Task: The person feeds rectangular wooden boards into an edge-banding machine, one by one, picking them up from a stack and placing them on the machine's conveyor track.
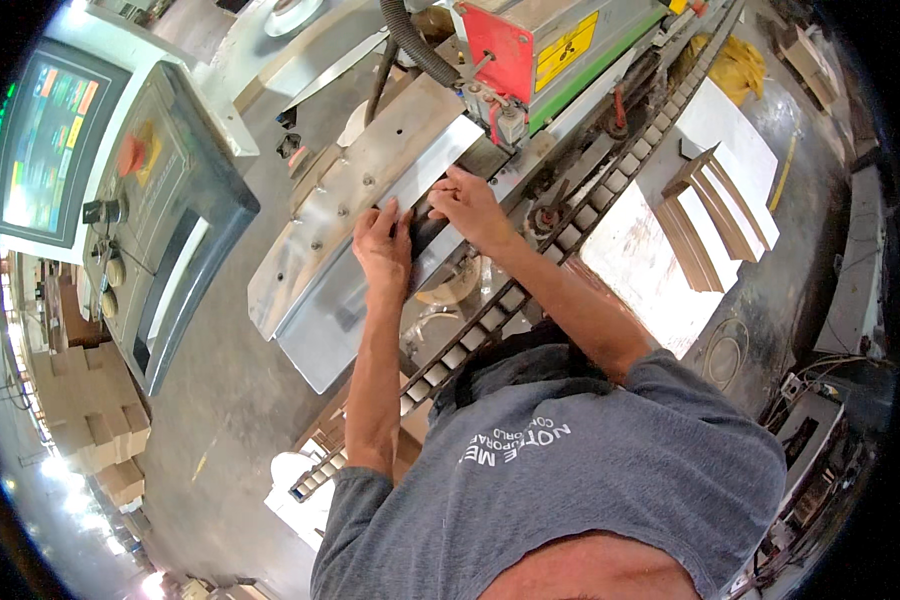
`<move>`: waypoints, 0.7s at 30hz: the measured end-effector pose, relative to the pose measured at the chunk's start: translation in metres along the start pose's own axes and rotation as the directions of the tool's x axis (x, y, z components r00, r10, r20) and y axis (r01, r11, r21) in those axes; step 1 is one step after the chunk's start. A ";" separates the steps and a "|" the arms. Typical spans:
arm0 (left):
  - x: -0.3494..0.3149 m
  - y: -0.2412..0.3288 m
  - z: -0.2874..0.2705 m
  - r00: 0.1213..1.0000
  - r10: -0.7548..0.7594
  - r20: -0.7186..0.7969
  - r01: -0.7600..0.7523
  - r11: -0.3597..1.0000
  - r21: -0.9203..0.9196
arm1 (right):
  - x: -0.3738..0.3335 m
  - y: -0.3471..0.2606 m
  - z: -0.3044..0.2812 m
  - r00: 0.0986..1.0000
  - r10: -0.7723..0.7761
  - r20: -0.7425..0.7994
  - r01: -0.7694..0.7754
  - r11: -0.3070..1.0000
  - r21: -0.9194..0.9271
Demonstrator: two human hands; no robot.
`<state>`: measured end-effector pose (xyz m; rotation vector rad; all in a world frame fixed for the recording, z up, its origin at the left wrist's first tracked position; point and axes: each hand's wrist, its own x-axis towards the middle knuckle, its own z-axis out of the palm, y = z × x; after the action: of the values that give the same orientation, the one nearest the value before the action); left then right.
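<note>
Both my hands are close together over a dark gap beside a bent sheet-metal plate [320, 330] on a machine. My left hand [382, 248] has its fingers curled at the plate's inner edge, fingertips pointing into the gap. To its right and slightly farther away, my right hand [473, 212] is closed in a pinch, knuckles up. Whatever is between the fingers of either hand is hidden or too small to name. Just beyond my right hand sits a small metal block with wires [500, 118], below a red panel [498, 45].
A roller chain track [570, 237] runs diagonally close to my body. At left stands a control console with a lit screen [55, 140] and a red knob [133, 155]. Curved brown pieces [715, 215] lie on a white board [630, 265] at right. Stacked brown boards [90, 400] stand lower left.
</note>
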<state>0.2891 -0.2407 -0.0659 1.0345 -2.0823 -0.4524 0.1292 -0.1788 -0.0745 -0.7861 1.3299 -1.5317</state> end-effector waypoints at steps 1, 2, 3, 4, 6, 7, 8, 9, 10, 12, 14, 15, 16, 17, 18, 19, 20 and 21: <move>0.004 0.005 0.005 1.000 -0.005 0.003 0.005 1.000 0.007 | 0.003 -0.002 -0.007 1.000 -0.016 -0.018 0.016 1.000 -0.008; 0.008 0.010 0.012 1.000 0.003 0.017 -0.004 0.999 0.040 | 0.005 -0.003 -0.014 0.999 -0.033 -0.036 0.032 0.999 -0.016; 0.013 0.014 0.019 1.000 0.011 0.026 -0.013 0.997 0.073 | 0.009 -0.002 -0.021 0.999 -0.030 -0.029 0.029 0.999 -0.012; 0.017 0.015 0.026 1.000 0.007 0.025 -0.009 0.997 0.080 | 0.013 -0.002 -0.027 0.998 -0.042 -0.046 0.040 0.998 -0.046; 0.024 0.020 0.037 0.999 0.018 0.027 -0.019 0.999 0.028 | 0.013 -0.004 -0.041 0.997 -0.050 -0.059 0.045 0.996 -0.075; 0.028 0.025 0.044 0.999 0.015 0.029 -0.017 0.997 0.078 | 0.011 -0.008 -0.049 0.995 -0.074 -0.061 0.063 0.986 -0.153; 0.032 0.031 0.051 0.999 0.014 0.033 -0.016 0.997 0.081 | 0.008 -0.010 -0.055 0.993 -0.098 -0.064 0.081 0.969 -0.232; 0.039 0.042 0.059 0.995 0.059 0.083 -0.067 0.993 0.101 | -0.004 -0.004 -0.059 0.942 -0.272 -0.196 0.244 0.957 -0.159; 0.043 0.045 0.064 0.988 0.093 0.123 -0.109 0.985 0.131 | -0.017 -0.012 -0.061 0.943 -0.271 -0.194 0.243 0.957 -0.157; 0.048 0.044 0.078 0.984 0.100 0.144 -0.116 0.987 0.107 | -0.050 -0.038 -0.077 0.936 -0.347 -0.062 0.304 0.884 -0.356; 0.051 0.034 0.095 0.959 0.283 -0.025 -0.275 0.947 0.165 | -0.083 -0.052 -0.085 0.944 -0.328 -0.044 0.298 0.900 -0.319; 0.054 0.036 0.101 0.951 0.309 -0.004 -0.302 0.933 0.198 | -0.096 -0.054 -0.098 0.937 -0.344 -0.062 0.292 0.869 -0.399; 0.059 0.044 0.103 0.982 0.168 0.090 -0.181 0.968 0.174 | -0.111 -0.055 -0.115 0.931 -0.354 -0.094 0.269 0.835 -0.480; 0.061 0.040 0.100 0.981 0.174 0.091 -0.187 0.966 0.179 | -0.127 -0.061 -0.128 0.919 -0.354 -0.174 0.216 0.821 -0.528; 0.065 0.034 0.096 0.973 0.117 0.197 -0.164 0.957 0.240 | -0.140 -0.064 -0.144 0.854 -0.472 -0.218 0.235 0.725 -0.648; 0.056 0.057 0.088 0.986 0.168 0.014 -0.169 0.978 0.121 | -0.154 -0.062 -0.168 0.824 -0.494 -0.275 0.164 0.674 -0.720; 0.049 0.060 0.080 0.981 0.190 0.025 -0.192 0.968 0.161 | -0.168 -0.060 -0.189 0.794 -0.520 -0.314 0.097 0.619 -0.779; 0.041 0.080 0.071 0.986 0.127 0.104 -0.138 0.985 0.104 | -0.183 -0.051 -0.215 0.784 -0.515 -0.345 -0.086 0.461 -0.883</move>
<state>0.1779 -0.2261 -0.0454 0.9456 -2.2683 -0.3292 -0.0105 0.0709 -0.0508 -1.2041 2.7058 -1.2395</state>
